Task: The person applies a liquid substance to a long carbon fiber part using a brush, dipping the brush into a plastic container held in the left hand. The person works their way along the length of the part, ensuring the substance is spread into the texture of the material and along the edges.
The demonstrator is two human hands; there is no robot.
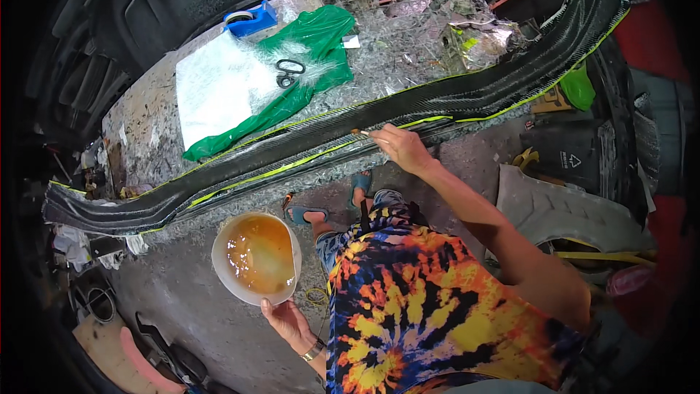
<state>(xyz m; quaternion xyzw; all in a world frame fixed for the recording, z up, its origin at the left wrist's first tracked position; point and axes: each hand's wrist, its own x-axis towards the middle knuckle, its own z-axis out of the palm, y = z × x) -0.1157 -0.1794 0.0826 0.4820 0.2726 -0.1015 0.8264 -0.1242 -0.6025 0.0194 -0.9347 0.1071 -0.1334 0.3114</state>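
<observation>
My left hand (290, 323) grips the lower rim of a round white bowl (218, 266), which holds glossy amber liquid (255, 252). Between the fingers of my right hand (402, 147) is a small paintbrush (362, 132), its tip at the surface of a long curved black part (284, 149). The part has a woven, carbon-fibre look and yellow-green edges, and spans the worktable from lower left to upper right. Whether the bristles press on it, I cannot tell. The bowl is held apart from the part, on its near side.
Behind the part, the speckled worktable (405, 36) carries a white sheet (208, 95), green plastic (324, 33), black-handled scissors (288, 73) among loose white fibres, and a blue tape dispenser (251, 20). A grey panel (561, 208) stands at right; a dark bin (565, 149) is behind it.
</observation>
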